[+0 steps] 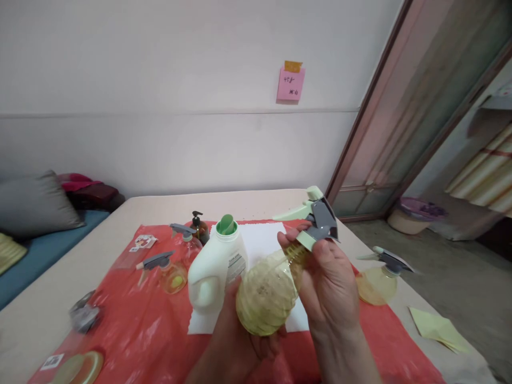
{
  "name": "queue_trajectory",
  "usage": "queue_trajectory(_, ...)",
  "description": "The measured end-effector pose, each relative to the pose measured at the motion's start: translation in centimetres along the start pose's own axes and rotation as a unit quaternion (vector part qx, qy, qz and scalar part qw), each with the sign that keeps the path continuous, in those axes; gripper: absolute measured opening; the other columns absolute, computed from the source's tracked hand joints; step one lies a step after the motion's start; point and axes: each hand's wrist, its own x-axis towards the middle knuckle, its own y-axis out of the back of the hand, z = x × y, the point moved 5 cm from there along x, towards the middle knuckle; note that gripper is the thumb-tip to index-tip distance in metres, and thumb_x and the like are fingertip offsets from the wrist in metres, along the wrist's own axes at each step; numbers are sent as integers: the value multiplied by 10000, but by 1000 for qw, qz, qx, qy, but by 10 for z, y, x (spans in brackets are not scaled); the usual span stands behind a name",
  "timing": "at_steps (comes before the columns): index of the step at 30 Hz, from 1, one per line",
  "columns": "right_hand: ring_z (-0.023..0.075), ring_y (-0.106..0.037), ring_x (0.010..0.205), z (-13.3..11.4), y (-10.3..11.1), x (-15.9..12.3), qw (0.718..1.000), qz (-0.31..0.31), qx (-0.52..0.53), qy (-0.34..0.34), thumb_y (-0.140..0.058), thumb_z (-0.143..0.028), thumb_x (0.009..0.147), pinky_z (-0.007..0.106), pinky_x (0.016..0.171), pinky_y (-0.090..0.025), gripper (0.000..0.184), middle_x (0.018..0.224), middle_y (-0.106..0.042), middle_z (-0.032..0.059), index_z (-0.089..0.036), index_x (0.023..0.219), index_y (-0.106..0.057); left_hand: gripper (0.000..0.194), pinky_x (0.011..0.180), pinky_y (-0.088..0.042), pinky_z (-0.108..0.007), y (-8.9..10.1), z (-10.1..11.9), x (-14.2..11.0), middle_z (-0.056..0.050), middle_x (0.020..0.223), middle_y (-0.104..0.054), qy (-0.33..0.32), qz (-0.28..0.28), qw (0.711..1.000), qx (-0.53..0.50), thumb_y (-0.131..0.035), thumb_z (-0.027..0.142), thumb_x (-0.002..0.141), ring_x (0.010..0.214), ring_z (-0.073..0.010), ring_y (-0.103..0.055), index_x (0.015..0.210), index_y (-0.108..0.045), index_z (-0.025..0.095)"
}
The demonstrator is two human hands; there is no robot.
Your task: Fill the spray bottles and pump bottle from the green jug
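A yellow-green clear spray bottle (266, 293) with a ribbed round body is held tilted above the table, its base toward me. My left hand (228, 330) wraps around the body from below and the left. At the neck, my right hand (334, 282) grips the grey and pale green trigger head (320, 224) by its collar. Whether the head is screwed tight I cannot tell. Just left of the bottle stands a white detergent jug (218, 272) with its green spout (226, 225) uncovered. A white sheet (260, 240) lies beneath the jug.
Red plastic sheeting (132, 320) covers much of the table (160, 208). On the left stand an orange spray bottle (172, 277), a pink one (189, 248) and a brown pump bottle (200, 229). Another yellow spray bottle (378, 285) and yellow paper notes (438, 328) are at the right.
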Motion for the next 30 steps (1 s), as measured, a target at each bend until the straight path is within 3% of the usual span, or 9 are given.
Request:
queue_trajectory(5, 177, -665, 910, -3, 0, -1, 1000, 23, -3, 20, -798, -422, 776, 476, 1029, -498, 228, 1040, -694, 18, -265, 934, -747, 699, 441, -496, -195, 6, -1, 3, -157, 752, -768, -6, 1, 1000, -5, -379, 662, 952, 565, -188, -724, 998, -729, 59)
queue_trajectory(9, 196, -650, 1015, -16, 4, 0, 997, 56, 2, 53, -802, -442, 768, 462, 1057, -473, 257, 1078, -682, 22, -257, 931, -730, 649, 424, -455, -198, 20, 11, 2, -133, 667, -741, -65, 59, 996, 34, -462, 670, 909, 494, -173, -674, 921, -734, 81)
queue_trajectory(12, 185, -631, 1077, -34, 17, 3, 988, 119, 20, 97, -834, -417, 737, 399, 1049, -477, 256, 1071, -687, -1, -262, 909, -724, 580, 413, -442, -212, 25, 29, -6, -111, 625, -719, -135, 115, 981, 82, -585, 654, 834, 477, -177, -647, 882, -727, 95)
queue_trajectory(16, 131, -628, 1020, -58, 36, 6, 970, 189, 43, 144, -797, -400, 789, 291, 906, -514, 194, 1077, -704, -25, -265, 908, -723, 452, 405, -450, -253, 21, 58, -23, -83, 608, -698, -245, 200, 940, 128, -603, 574, 808, 467, -190, -617, 852, -709, 137)
queue_trajectory(20, 156, -617, 1056, -62, 44, 10, 966, 211, 42, 143, -774, -367, 808, 300, 779, -522, 133, 1186, -696, -25, -296, 905, -715, 408, 404, -467, -275, 17, 84, -41, -62, 646, -706, -329, 265, 897, 129, -587, 552, 803, 482, -198, -617, 895, -699, 171)
queue_trajectory(25, 139, -627, 936, -49, 44, 15, 968, 222, 41, 112, -787, -336, 790, 283, 732, -507, 162, 1142, -703, 12, -257, 910, -711, 399, 421, -491, -240, 18, 118, -66, -40, 787, -730, -453, 285, 833, 144, -618, 541, 799, 551, -169, -635, 963, -688, 184)
queue_trajectory(30, 156, -613, 1069, -40, 43, 16, 974, 204, 44, 87, -826, -337, 754, 236, 701, -518, 204, 1185, -665, 13, -245, 902, -719, 377, 435, -489, -194, 29, 142, -81, -16, 920, -711, -500, 311, 782, 204, -707, 471, 761, 620, -135, -629, 994, -659, 178)
